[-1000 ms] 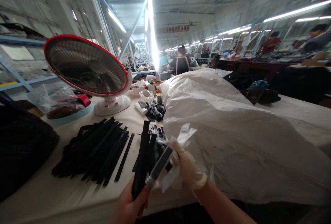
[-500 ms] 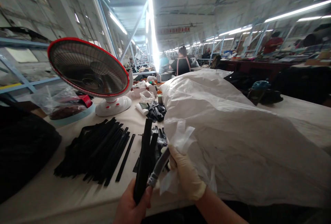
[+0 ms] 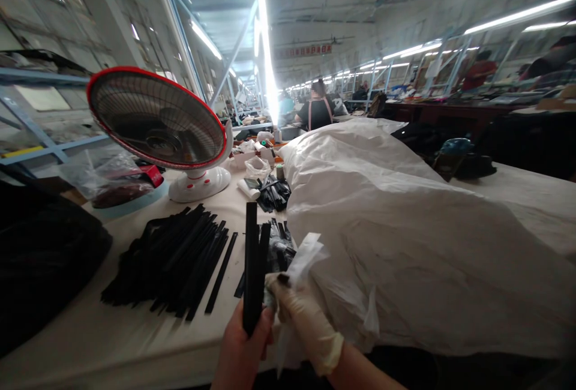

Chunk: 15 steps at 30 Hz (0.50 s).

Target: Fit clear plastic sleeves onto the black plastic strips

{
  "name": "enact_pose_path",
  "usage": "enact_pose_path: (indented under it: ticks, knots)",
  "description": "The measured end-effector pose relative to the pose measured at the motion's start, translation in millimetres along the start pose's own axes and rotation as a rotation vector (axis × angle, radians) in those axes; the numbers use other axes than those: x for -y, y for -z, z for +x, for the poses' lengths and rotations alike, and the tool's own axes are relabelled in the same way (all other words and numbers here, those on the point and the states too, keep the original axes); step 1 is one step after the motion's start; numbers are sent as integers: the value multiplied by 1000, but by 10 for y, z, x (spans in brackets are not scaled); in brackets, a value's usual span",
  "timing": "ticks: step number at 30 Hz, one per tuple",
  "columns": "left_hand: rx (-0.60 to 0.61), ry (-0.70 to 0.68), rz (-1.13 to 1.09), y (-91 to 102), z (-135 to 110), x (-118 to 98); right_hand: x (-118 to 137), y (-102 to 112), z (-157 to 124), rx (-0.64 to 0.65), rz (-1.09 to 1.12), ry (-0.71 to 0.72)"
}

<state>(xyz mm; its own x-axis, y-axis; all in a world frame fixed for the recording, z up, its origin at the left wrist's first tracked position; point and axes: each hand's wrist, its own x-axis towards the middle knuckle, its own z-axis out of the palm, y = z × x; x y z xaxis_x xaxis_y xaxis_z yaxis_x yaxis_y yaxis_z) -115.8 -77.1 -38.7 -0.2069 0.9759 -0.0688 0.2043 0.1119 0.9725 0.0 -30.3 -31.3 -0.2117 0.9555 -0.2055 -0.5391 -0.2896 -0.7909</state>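
Note:
My left hand (image 3: 245, 342) is closed around a small bunch of flat black strips (image 3: 252, 264), held upright above the table's front edge. Right beside it is my right hand (image 3: 306, 318) in a pale latex glove, fingers curled inward. A translucent white plastic piece (image 3: 308, 255) sticks up from this grip and hangs below it. Something small and dark shows at the gloved fingertips; its kind is hidden. To the left lies a large pile of black strips (image 3: 171, 264), with one single strip (image 3: 221, 273) apart from it. More black strips in plastic (image 3: 281, 240) lie behind my hands.
A red-rimmed fan (image 3: 157, 123) stands at the back left. A big white plastic sheet (image 3: 405, 216) covers a bulky heap on the right. At far left sits a black bag (image 3: 45, 270). Thread spools and small bags lie farther back. A person (image 3: 317, 108) sits beyond the table.
My right hand has moved left and down, close against my left hand. The grey strip that stretched between the hands no longer shows. The black bunch stands more upright.

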Motion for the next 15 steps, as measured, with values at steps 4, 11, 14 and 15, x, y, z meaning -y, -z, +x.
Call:
enact_pose_path:
  ticks: [4, 11, 14, 15]
  knots:
    - [49, 2, 13, 92, 71, 13, -97, 55, 95, -89, 64, -13]
    - [45, -46, 34, 43, 27, 205, -137, 132, 147, -20, 172, -223]
    - [8, -80, 103, 41, 64, 227, -259, 39, 120, -8, 141, -264]
    - [0, -90, 132, 85, 118, 204, -264, 19, 125, -1, 100, -249]
